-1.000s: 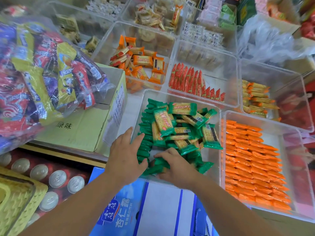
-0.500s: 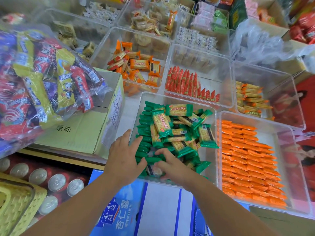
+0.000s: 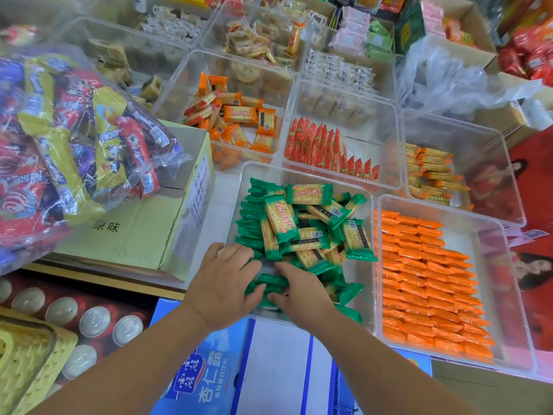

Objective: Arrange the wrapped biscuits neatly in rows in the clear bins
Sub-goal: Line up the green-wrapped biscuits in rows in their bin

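Note:
A clear bin in front of me holds green-wrapped biscuits, a standing row along its left wall and a loose heap in the middle. At the bin's near-left corner my left hand and my right hand press together on a few upright green packets. Fingers of both hands curl around those packets. The packets under my palms are hidden.
To the right a clear bin holds orange packets in neat rows. Bins behind hold red, orange and yellow packets. A cardboard box with a bag of mixed snacks stands at left; cans and a blue carton lie below.
Both hands stayed at the bin's near-left corner and squeezed closer together around the green packets. The camera dipped a little toward the bins.

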The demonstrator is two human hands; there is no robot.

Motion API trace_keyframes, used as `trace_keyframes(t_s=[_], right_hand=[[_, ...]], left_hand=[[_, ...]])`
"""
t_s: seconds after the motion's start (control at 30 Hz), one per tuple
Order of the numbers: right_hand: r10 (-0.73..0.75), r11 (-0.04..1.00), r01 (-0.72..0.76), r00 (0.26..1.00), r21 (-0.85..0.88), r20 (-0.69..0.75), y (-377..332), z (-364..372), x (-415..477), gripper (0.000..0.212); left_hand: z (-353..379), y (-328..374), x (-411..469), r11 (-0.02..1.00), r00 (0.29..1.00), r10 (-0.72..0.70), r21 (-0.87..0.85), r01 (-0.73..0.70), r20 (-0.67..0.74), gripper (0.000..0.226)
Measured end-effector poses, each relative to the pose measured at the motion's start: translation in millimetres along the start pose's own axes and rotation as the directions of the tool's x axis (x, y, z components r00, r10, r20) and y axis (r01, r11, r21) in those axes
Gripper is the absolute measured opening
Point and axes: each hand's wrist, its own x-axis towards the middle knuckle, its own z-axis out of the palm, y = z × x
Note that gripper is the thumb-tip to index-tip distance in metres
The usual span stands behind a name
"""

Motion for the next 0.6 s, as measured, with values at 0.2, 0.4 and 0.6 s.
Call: trace_keyframes(t_s=[0.2,0.4,0.6], right_hand=[[-0.110,0.990,0.097,0.984,0.099,0.140,-2.0,-10.5,-0.6,0.054],[0.051,0.979,-0.049,0.999,0.197,-0.009,27.8,-34.5,-9.4,0.045],[-0.155,0.907,0.128,0.987,-0.401,-0.034,24.9,-27.6,-8.2,0.049]], left_hand=[[-0.7,25.4,10.5,0.988,0.950,-0.107,-0.072,0.134,0.293,0.056],[7.6,26.7,5.6,0.997,0.924,-0.067,-0.008,0.076,0.377,0.072],[8.9,25.5,6.8,1.000,0.922,-0.031,0.008,0.031,0.385,0.069]])
